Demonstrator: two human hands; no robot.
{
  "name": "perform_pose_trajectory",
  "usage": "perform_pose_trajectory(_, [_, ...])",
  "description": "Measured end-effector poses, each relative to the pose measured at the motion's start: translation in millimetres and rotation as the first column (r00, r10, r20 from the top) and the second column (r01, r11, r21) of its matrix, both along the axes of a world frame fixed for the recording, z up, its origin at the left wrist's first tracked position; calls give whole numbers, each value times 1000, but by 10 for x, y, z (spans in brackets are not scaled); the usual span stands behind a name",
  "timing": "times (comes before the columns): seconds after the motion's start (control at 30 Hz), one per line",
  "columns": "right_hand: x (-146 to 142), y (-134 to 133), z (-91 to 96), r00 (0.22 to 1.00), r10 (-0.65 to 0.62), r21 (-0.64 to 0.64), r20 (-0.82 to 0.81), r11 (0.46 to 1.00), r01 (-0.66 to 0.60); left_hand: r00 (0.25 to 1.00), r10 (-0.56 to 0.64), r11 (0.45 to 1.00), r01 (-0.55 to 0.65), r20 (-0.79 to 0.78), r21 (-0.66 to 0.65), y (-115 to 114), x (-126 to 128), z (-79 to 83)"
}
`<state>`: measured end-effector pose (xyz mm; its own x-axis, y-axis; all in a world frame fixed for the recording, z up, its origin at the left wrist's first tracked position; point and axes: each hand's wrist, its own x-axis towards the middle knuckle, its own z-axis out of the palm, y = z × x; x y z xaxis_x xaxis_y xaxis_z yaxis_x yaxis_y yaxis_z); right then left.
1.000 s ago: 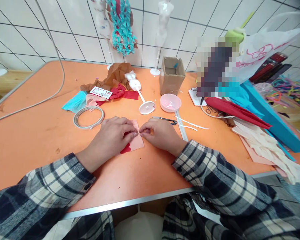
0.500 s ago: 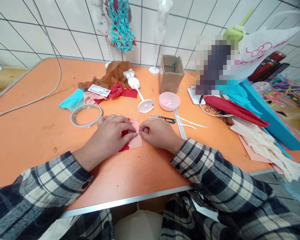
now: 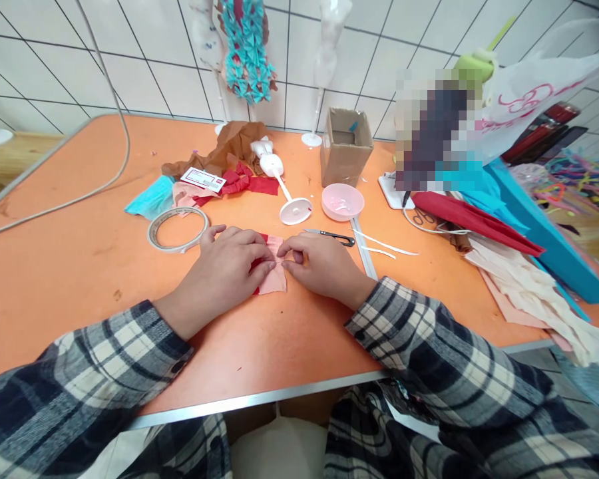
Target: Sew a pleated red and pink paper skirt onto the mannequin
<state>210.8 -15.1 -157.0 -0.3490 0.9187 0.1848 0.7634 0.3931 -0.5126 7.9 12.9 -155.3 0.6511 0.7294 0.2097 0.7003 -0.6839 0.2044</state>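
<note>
A small piece of pink crepe paper lies over red crepe paper on the orange table, near the middle of the view. From the left, my left hand rests on these layers, its thumb and forefinger pinching them; the other fingers hide part of the red layer. At the paper's right edge is my right hand, with a small gap between thumb and forefinger and the tips over the pink sheet. Just behind that hand lie black-handled thread snips. A roll of tape sits behind my left hand.
Farther back are a pink bowl, a cardboard box, a white stand lying over and crumpled brown paper. White strips lie at right, beside folded papers. A cable crosses the left side.
My right thumb and forefinger have parted slightly from a pinch at the paper's edge. My left hand keeps its hold. The whole view has shifted a little.
</note>
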Motion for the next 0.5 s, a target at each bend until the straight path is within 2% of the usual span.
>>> perform_pose_trajectory(0.13, [20,-19,22,999,9,48,37,999,-11,1000,-3,1000,3,-1,4,-7,-7,-14])
perform_pose_trajectory(0.5, [7,-54,55,981,-4,32,192,999,-2,999,0,1000,0,44,-4,-30,-1,-12])
